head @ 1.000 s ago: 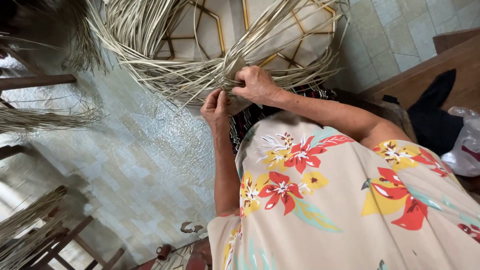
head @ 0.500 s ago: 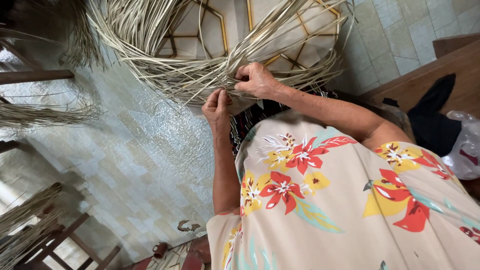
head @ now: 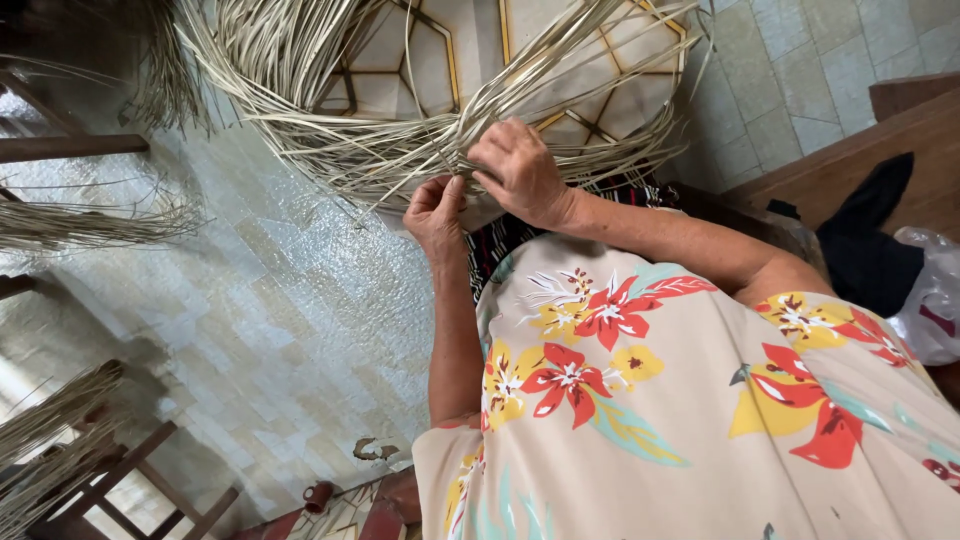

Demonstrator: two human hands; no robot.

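A big bundle of pale, flat straw strands [head: 330, 150] fans out over the tiled floor and gathers at a woven knot in front of me. My left hand [head: 435, 212] is closed, pinching a few strands at the lower edge of that knot. Right next to it, my right hand [head: 522, 172] presses down on the gathered strands, its fingers curled over them. Both hands touch the straw and nearly touch each other. My floral shirt [head: 650, 400] fills the lower right.
Patterned floor tiles [head: 440, 50] show through the straw. More straw bundles [head: 80, 225] lie at the left, and others rest on a wooden stool frame [head: 110, 480] at the bottom left. A wooden bench [head: 890, 130] with dark cloth and a plastic bag [head: 935, 300] stands at right.
My right hand has shifted slightly up and turned, its fingers spreading flatter over the gathered strands. My left hand has kept its pinch and barely moved.
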